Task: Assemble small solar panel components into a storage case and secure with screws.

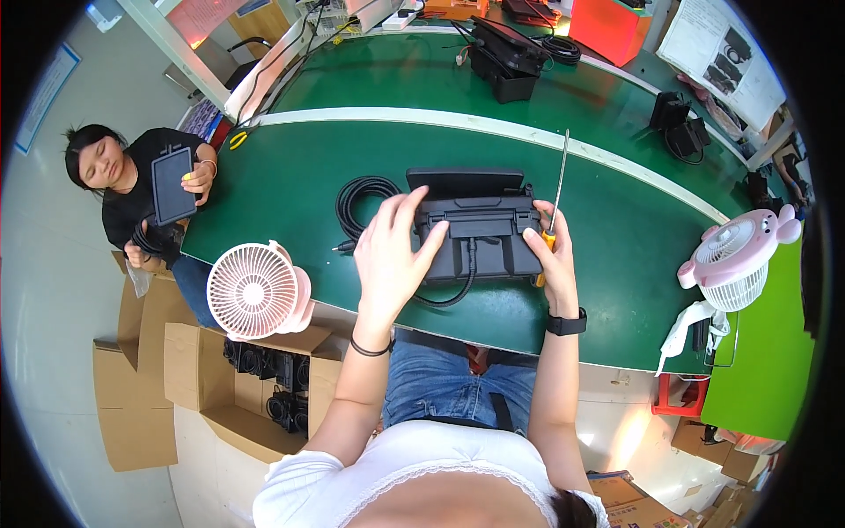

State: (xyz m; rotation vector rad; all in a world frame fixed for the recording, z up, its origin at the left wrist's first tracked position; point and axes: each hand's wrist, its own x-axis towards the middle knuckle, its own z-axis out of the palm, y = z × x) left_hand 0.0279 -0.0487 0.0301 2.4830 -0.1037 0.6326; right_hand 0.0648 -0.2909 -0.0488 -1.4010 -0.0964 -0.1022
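Observation:
A black plastic box-shaped device (510,256) with a flat dark panel (466,181) at its far side lies on the green table in front of me. My left hand (392,255) rests at the box's left side, fingers spread, with the thumb near its upper seam. At the right end, my right hand (558,268) has its thumb on the box and its fingers around a screwdriver (560,189), whose yellow handle is partly hidden and whose shaft points away from me. A coiled black cable (346,211) lies to the left, partly behind my left hand.
Pink fans stand at the left (253,293) and right (735,255). Yellow-handled pliers (238,139) lie far left. Across a white rail (493,118) sits another black device (506,57). A co-worker (145,176) holds a panel. An open carton (189,365) holds several black parts.

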